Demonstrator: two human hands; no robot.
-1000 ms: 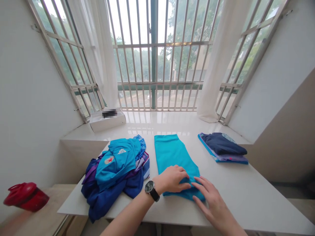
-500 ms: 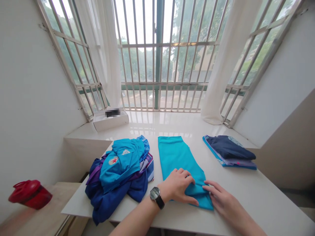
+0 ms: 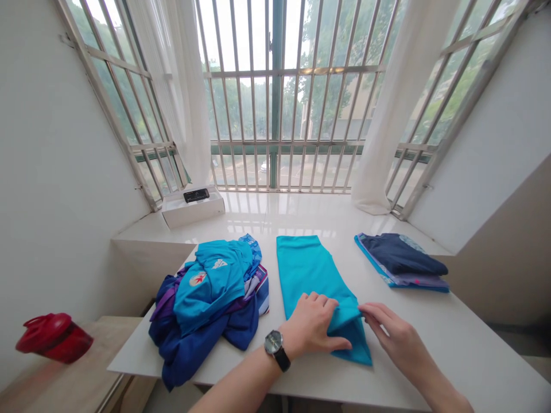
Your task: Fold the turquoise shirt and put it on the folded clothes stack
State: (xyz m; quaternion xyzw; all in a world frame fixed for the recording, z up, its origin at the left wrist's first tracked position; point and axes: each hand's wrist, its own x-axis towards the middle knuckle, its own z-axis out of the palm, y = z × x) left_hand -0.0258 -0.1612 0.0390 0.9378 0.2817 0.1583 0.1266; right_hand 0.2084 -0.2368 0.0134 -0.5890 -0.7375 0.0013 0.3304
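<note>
Our left hand [image 3: 312, 328] pinches the near fold of the teal cloth [image 3: 306, 265], our right hand [image 3: 394, 338] rests open at its edge; we should align the edges carefully.

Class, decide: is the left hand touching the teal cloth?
Touching. The head view shows the left hand gripping a fold at the near end of the teal cloth.

Left forearm [image 3: 241, 383] bare, enters from near edge, runs far and right. Left wrist [image 3: 290, 344] straight. Left hand [image 3: 316, 328] palm down, knuckles up, fingers [image 3: 321, 303] curled in, thumb stretched right, closed in pinch. Right forearm [image 3: 447, 398] enters from near right corner, angled far and left. Right hand [image 3: 398, 338] palm down, low, fingertips [image 3: 369, 311] loosely spread, extended toward left hand, not gripping. Hands near each other, not touching.
</note>
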